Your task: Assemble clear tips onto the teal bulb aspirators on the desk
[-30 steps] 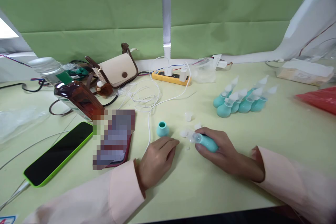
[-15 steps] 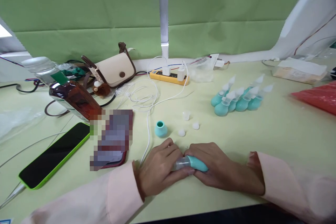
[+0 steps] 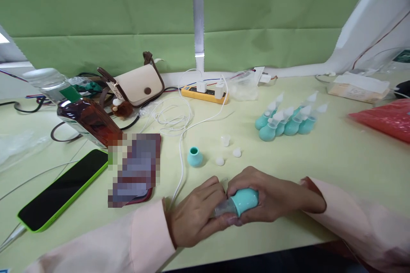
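Pinching clear nozzle (image 3: pixel 224 207) between fingers of left hand (image 3: pixel 197 213), wrapping teal bulb (image 3: pixel 246 201) in curled fingers of right hand (image 3: pixel 267 194), over near side of counter (image 3: pixel 288 158); ideally keeping 2 parts aligned, pressing evenly.

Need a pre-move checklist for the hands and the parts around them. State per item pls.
1. Left hand grips the clear tube: ok.
2. Right hand grips the held teal bulb: ok.
3. Tube fully seated in the held bulb: cannot tell, the seating depth isn't visible.
4. Open teal bulb upright, mouth up: ok, apart from both hands.
5. Three small white pieces lying apart from the hands: ok, just beyond them.
6. White cable well away from the left hand: not ok, it runs down to the wrist; contact cannot be told.
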`<state>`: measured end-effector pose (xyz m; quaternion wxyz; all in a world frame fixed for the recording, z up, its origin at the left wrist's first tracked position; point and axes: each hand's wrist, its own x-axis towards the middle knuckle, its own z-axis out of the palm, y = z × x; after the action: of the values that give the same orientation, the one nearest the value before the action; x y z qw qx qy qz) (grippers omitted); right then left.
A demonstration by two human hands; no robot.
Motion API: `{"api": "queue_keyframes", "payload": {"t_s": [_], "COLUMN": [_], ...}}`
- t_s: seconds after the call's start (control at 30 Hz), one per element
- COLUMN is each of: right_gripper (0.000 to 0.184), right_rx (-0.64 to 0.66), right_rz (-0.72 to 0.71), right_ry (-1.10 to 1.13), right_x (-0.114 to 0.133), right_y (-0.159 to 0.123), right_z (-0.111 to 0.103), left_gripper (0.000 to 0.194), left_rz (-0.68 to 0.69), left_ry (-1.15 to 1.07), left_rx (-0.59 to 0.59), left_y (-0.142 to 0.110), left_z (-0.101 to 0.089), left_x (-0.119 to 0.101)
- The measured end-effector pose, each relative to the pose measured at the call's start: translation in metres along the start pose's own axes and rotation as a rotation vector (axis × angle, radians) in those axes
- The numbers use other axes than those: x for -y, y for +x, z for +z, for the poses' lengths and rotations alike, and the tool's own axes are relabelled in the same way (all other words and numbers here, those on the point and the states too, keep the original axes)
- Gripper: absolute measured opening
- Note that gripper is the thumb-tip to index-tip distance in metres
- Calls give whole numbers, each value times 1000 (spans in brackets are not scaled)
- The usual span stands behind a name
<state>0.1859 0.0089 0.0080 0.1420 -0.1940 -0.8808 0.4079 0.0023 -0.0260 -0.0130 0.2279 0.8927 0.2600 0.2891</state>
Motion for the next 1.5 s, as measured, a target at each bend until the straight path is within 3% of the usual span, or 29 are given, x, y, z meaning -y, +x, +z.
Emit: {"api": "queue_keyframes", "payload": {"t_s": [0.13,0.2,0.3,0.37,0.53,0.83,0.97,1.17,1.27,1.37,1.5], "right_gripper": [19,19,18,20,18,16,20,28,32,31,37], "right_rx": [120,117,-72,-208,-451,-519,-562,-583,-658,-909,-1230], "right_rz": [75,119,107,49,20,-65,-89,-137,-187,-223,-231], "right_ry": [227,299,370,390,110,-350,-430,-481,-566,-780,-1084], "right_x": [-3,-5,-11,-13,-14,-30,-35,-33,-30,-31,-41], "right_y": [-2,-3,-3,-2,-2,2,3,3,2,-5,-18], "right_z": [-8,-16,-28,-34,-35,-18,-15,-13,-21,-41,-73], "left_gripper": [28,28,26,18,17,24,23,7,9,12,18], "left_rz": [135,205,185,102,-101,-235,-244,-277,-212,-70,228], "left_ry": [40,111,270,364,532,604,592,635,640,656,645], "left_rx": [-48,-85,-140,-183,-215,-146,-163,-180,-199,-227,-200], "left_y": [-2,-4,-6,-5,-3,-3,-1,0,0,-2,-5], "left_z": [-3,-4,-4,-3,3,8,7,5,4,4,5], "left_x": [-2,-1,4,9,21,23,22,19,18,17,16]}}
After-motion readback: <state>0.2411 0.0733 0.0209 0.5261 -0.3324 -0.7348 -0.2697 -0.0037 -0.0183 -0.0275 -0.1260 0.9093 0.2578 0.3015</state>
